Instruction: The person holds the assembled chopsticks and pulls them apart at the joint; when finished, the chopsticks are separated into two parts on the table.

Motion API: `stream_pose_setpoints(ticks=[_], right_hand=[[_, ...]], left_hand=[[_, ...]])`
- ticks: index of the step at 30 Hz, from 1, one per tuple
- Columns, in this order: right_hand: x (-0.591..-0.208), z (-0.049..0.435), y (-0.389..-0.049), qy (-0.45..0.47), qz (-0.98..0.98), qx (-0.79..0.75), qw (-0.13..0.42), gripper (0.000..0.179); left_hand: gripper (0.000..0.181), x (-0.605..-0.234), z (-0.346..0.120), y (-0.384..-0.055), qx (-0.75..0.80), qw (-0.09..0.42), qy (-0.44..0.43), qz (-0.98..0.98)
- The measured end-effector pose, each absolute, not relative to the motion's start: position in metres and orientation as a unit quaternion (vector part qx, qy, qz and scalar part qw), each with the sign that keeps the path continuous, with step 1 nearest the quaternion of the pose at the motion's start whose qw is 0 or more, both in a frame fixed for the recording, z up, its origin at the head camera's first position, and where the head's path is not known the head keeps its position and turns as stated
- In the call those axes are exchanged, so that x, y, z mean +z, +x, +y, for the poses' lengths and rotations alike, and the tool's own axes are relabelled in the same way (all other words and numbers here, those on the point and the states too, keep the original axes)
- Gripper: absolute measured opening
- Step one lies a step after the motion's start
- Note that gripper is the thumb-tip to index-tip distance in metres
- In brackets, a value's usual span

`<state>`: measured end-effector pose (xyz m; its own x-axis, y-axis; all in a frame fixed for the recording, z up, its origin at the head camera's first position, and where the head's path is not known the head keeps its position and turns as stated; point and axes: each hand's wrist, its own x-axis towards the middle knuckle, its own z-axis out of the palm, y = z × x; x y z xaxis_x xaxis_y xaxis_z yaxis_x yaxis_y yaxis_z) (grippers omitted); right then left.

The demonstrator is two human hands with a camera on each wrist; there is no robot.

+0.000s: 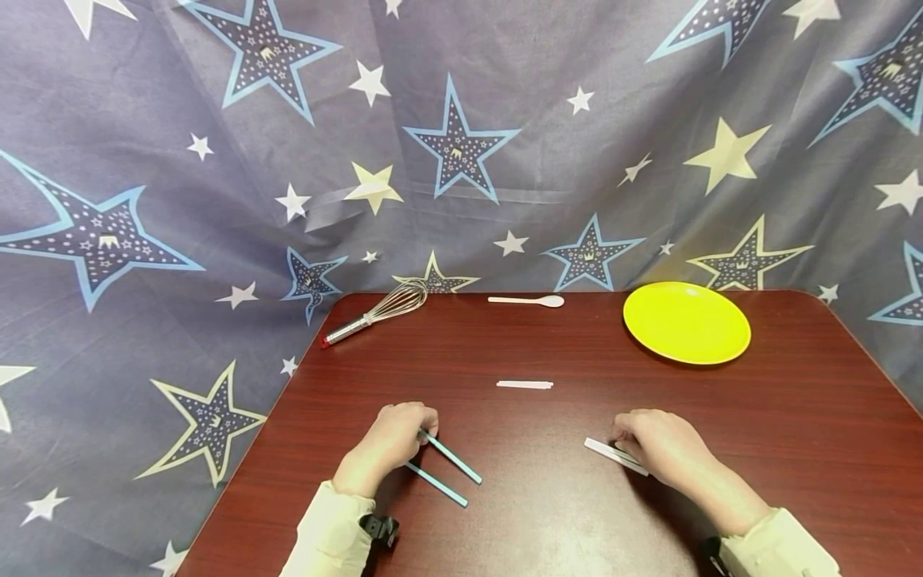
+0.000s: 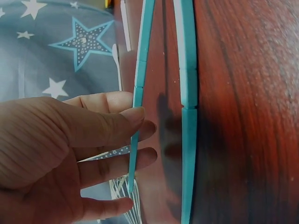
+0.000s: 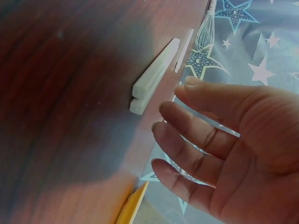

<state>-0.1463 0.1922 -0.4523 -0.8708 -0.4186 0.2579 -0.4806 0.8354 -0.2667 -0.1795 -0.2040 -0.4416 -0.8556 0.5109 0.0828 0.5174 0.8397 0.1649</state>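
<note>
With thumb and fingers my left hand (image 1: 392, 441) pinches a teal chopstick (image 2: 138, 95), raised slightly off the brown table. A second teal chopstick (image 1: 441, 487) lies beside it, outside the fingers. Over on the right, a pair of white sticks (image 1: 609, 452), likely chopsticks, rests side by side on the table. My right hand (image 1: 667, 449) hovers beside them; in the right wrist view its relaxed fingers (image 3: 180, 144) stay apart from the white sticks (image 3: 154, 77) and hold nothing.
More thin white sticks (image 1: 525, 385) lie at mid-table. Along the back are a whisk (image 1: 382, 311), a white spoon (image 1: 530, 301) and a yellow plate (image 1: 687, 323). A star-patterned cloth (image 1: 461, 224) hangs behind the table (image 1: 548, 529).
</note>
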Motion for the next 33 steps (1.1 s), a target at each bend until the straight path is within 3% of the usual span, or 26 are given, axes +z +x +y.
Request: stream_pose_setpoints(ticks=[26,33], right_hand=[[-0.453,0.192,-0.146,0.239,-0.952,0.167,0.092,0.021],[-0.454,0.191,-0.146,0.24,-0.95,0.165,0.115,0.02]], left_hand=[[0.027,-0.435,-0.192,-0.181,-0.155,-0.006,-0.266,-0.951],[0.025,-0.433,-0.183,-0.18,-0.201,-0.006,-0.268,-0.942]])
